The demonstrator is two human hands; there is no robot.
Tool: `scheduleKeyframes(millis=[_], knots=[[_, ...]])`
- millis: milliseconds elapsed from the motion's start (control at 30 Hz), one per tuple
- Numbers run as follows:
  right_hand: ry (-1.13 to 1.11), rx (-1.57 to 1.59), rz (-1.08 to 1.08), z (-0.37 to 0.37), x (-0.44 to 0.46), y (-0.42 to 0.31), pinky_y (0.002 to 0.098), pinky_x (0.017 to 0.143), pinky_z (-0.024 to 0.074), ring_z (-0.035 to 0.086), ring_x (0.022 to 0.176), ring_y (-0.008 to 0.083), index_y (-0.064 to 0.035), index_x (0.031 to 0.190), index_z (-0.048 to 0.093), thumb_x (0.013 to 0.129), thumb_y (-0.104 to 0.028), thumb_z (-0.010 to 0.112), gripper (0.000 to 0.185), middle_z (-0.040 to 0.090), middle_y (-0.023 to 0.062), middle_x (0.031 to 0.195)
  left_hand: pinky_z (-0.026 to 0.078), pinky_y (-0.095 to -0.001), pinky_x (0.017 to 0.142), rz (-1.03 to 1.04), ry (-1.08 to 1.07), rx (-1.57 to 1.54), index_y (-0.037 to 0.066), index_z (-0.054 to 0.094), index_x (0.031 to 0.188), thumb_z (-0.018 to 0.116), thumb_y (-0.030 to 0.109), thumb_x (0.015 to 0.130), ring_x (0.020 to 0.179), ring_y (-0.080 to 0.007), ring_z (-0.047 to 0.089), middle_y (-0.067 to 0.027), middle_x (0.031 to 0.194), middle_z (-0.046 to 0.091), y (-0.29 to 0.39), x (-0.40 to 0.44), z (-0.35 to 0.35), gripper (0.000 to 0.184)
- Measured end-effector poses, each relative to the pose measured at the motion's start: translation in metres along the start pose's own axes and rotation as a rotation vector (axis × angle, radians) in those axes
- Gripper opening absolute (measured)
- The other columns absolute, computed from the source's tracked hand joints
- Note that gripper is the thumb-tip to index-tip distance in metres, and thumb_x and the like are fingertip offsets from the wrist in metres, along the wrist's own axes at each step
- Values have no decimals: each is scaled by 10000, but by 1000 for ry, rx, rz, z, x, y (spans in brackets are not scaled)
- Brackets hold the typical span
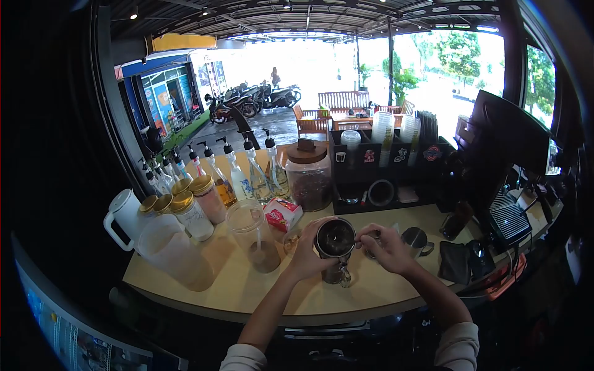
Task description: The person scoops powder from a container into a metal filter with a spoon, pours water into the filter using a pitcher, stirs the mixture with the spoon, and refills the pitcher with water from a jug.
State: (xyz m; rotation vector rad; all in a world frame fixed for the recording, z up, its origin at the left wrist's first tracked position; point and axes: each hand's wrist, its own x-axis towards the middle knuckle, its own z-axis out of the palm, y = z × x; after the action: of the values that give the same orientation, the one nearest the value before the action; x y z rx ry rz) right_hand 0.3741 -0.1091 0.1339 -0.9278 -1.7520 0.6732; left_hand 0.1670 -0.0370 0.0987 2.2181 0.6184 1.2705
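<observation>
My left hand [305, 255] is wrapped around the side of a round, metal-rimmed cup [336, 238], dark inside, in the middle of the counter. Just below the cup shows a glass mug [334, 274] with a clear handle; whether the two touch is hard to tell. My right hand [385, 247] is closed in a pinch at the cup's right rim, on a thin handle that looks like a spoon's; its far end is hidden in the cup. A metal pitcher [414, 240] stands right of my right hand. Left of my left hand is a clear plastic jug [246, 224] with brown contents.
Syrup pump bottles [238, 176], gold-lidded jars [197, 219] and a frosted pitcher [164, 244] crowd the counter's left. A wood-lidded jar [309, 179] and a black cup organizer [387, 156] stand behind. On the right are a monitor [510, 133] and a drip grate [512, 213].
</observation>
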Motion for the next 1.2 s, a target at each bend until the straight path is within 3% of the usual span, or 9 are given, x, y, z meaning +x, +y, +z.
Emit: scheduleKeyframes(millis=[100, 200, 267, 367, 600, 700, 767, 1100, 1200], knots=[[-2, -57, 49, 1, -1, -6, 278, 753, 493, 634, 838, 130, 16, 982, 587, 937, -87, 504, 140, 654, 87, 850, 353, -408, 1016, -19, 7, -6, 85, 472, 1270, 812, 186, 555, 1169, -286, 488, -110, 1215, 529, 1, -1, 1, 798], [29, -10, 77, 4, 0, -6, 214, 663, 453, 570, 747, 57, 2, 1005, 587, 949, -141, 509, 172, 644, 44, 852, 360, -405, 1015, -15, 8, -11, 83, 461, 1271, 806, 176, 558, 1174, -284, 487, -112, 1219, 525, 1, -1, 2, 797], [-21, -22, 84, 7, -3, -7, 275, 769, 491, 645, 869, 145, 18, 1001, 585, 934, -88, 514, 144, 658, 93, 894, 367, -399, 1011, 6, 25, -30, 75, 447, 1271, 801, 170, 560, 1170, -284, 490, -117, 1222, 517, -1, -2, 5, 800], [43, 15, 125, 6, 0, -12, 283, 780, 492, 647, 881, 149, 20, 1004, 583, 932, -84, 519, 141, 660, 98, 902, 382, -385, 1002, -33, 89, -200, 68, 440, 1258, 810, 148, 549, 1167, -279, 492, -118, 1211, 506, -15, -6, 19, 804], [69, -29, 55, 9, -3, -4, 291, 785, 492, 649, 870, 152, 18, 997, 587, 926, -68, 524, 128, 666, 111, 884, 415, -360, 970, -59, 205, -91, 53, 443, 1224, 870, 147, 528, 1147, -265, 504, -108, 1181, 493, -5, -5, 30, 822], [-22, -30, 61, 9, -3, -7, 289, 782, 491, 652, 861, 154, 16, 998, 589, 925, -70, 525, 129, 670, 109, 870, 420, -365, 968, -178, 258, -303, 44, 447, 1216, 882, 169, 527, 1136, -266, 513, -106, 1181, 502, -7, -5, 33, 825], [38, -20, 87, 8, -2, -9, 226, 646, 454, 571, 733, 67, 9, 1006, 593, 941, -92, 501, 152, 651, 55, 840, 420, -371, 974, -129, 224, -330, 52, 462, 1205, 876, 157, 528, 1137, -274, 517, -107, 1179, 514, -10, -5, 32, 801], [126, 51, 46, 8, 3, -12, 208, 605, 434, 533, 679, 40, -10, 984, 582, 949, -128, 514, 140, 638, 37, 814, 416, -377, 988, 64, 117, -21, 81, 470, 1242, 833, 83, 500, 1162, -278, 511, -107, 1207, 525, 0, 4, 8, 826], [23, -14, 68, 9, 4, -17, 257, 723, 495, 628, 807, 106, 8, 983, 575, 946, -102, 507, 134, 650, 75, 794, 419, -367, 990, -28, 113, -253, 89, 464, 1259, 832, 90, 508, 1160, -285, 519, -100, 1209, 526, -6, 2, 8, 836]])
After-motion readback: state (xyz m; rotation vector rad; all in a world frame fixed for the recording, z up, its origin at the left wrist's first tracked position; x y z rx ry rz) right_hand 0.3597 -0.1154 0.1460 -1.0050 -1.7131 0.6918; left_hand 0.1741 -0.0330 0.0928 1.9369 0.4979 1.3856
